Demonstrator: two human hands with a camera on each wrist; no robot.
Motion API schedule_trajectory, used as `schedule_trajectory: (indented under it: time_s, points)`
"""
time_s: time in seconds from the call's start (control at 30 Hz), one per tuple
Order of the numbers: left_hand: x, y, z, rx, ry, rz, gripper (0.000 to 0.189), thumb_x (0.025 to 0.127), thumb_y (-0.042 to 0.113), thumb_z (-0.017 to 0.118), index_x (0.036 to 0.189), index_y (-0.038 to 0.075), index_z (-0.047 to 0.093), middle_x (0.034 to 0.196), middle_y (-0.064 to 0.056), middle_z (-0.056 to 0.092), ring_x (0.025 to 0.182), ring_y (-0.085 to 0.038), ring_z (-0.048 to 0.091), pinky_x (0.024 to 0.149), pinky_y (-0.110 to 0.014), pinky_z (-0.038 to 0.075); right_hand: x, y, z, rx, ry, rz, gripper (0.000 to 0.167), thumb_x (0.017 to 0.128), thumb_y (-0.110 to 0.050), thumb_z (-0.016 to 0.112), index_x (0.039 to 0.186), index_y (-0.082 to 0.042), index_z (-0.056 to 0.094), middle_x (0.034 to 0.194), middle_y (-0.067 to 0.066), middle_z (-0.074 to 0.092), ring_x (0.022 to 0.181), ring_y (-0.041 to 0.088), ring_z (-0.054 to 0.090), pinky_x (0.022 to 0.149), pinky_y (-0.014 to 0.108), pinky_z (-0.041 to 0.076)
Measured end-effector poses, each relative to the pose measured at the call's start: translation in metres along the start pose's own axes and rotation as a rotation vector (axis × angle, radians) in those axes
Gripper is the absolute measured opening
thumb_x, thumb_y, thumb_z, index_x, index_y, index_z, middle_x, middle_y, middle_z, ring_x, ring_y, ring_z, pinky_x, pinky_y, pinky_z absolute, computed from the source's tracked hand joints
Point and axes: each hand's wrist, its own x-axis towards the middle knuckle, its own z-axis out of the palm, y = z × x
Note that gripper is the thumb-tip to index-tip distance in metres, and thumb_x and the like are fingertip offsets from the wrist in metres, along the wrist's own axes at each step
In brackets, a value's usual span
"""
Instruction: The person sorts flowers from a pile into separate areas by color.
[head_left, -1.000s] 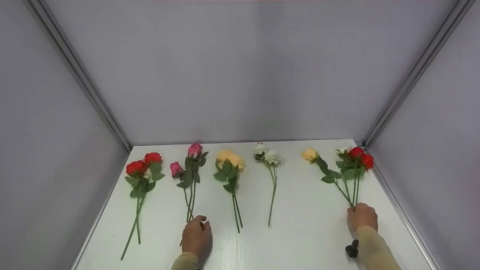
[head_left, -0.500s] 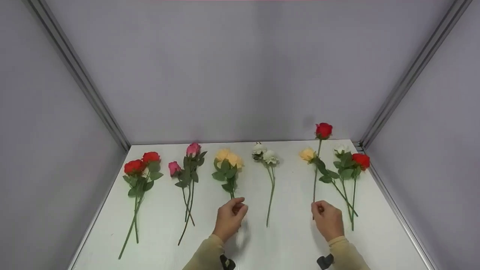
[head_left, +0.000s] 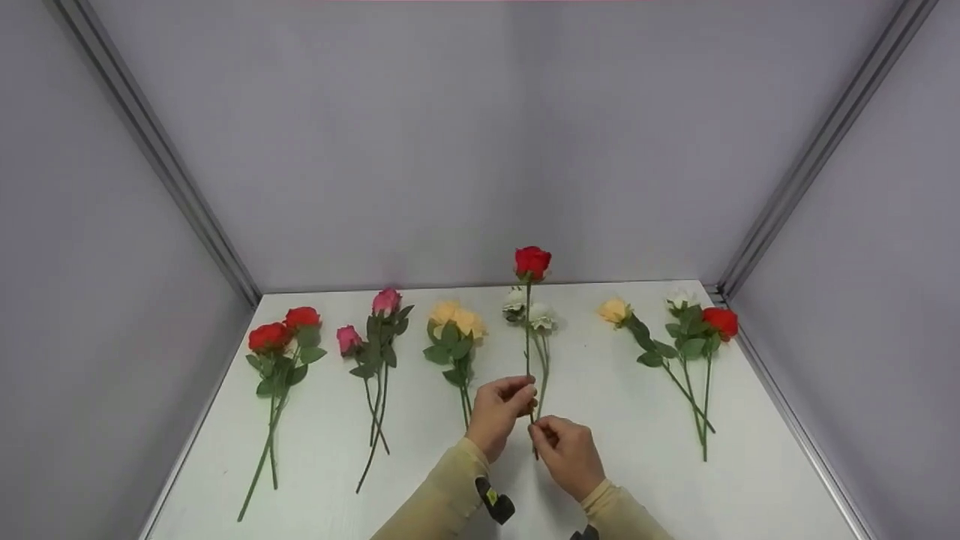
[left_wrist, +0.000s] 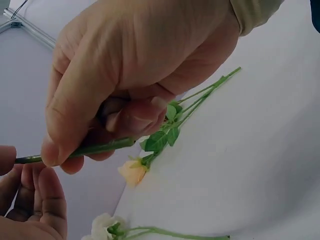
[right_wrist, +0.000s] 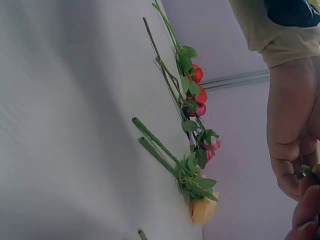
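Observation:
A single red rose (head_left: 532, 262) stands upright between both hands in the head view, its bloom above the two white roses (head_left: 540, 318). My left hand (head_left: 499, 412) pinches the stem partway down. Just below it, my right hand (head_left: 571, 454) pinches the stem near its lower end. In the left wrist view, the right hand (left_wrist: 125, 60) grips the green stem (left_wrist: 107, 147) by its tip, while the left hand (left_wrist: 35, 200) has thumb and fingers around it at the edge. In the right wrist view, the left hand (right_wrist: 292, 125) is near the right fingers (right_wrist: 306, 212).
Red roses (head_left: 270, 337), pink roses (head_left: 387, 301) and yellow roses (head_left: 469, 322) lie in separate bunches along the white table (head_left: 600, 397). At the right lies a mixed bunch with a yellow rose (head_left: 615, 310), a white rose (head_left: 681, 298) and a red rose (head_left: 721, 323).
My right hand has lifted one red rose from the right-hand bunch and brought it left to the middle. My left hand has left the pink roses, moved right and taken hold of the stem.

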Motion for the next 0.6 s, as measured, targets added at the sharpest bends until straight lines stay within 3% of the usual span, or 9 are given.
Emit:
schedule_trajectory:
  time_s: [0.37,0.47,0.6]
  points:
    - [-0.006,0.009,-0.018,0.098,0.048,-0.001,0.019,0.091,0.001,0.063,0.108,-0.005,0.067,0.088,-0.011,0.066,0.077,-0.019,0.065,0.073,-0.034,0.055,0.000,-0.001,0.004,0.031,-0.083,-0.001,0.007,0.093,-0.018,0.066,0.087,-0.017,0.069,0.072,-0.015,0.061,0.060,-0.001,0.054,0.054,0.022,0.046]
    - [-0.008,0.011,-0.035,0.183,0.055,0.018,0.020,0.091,0.005,0.065,0.110,-0.002,0.068,0.090,-0.010,0.067,0.079,-0.018,0.065,0.073,-0.032,0.055,-0.003,0.009,-0.003,0.023,-0.102,0.008,0.007,0.093,-0.019,0.065,0.089,-0.016,0.069,0.073,-0.016,0.061,0.061,0.000,0.054,0.054,0.022,0.047]
    - [-0.013,0.019,-0.074,0.331,0.086,0.067,0.023,0.092,0.011,0.066,0.112,0.001,0.069,0.095,-0.010,0.067,0.082,-0.018,0.064,0.072,-0.030,0.055,-0.010,0.032,-0.023,-0.024,-0.129,0.069,0.009,0.094,-0.021,0.064,0.089,-0.017,0.070,0.075,-0.016,0.061,0.063,0.000,0.054,0.056,0.022,0.047]
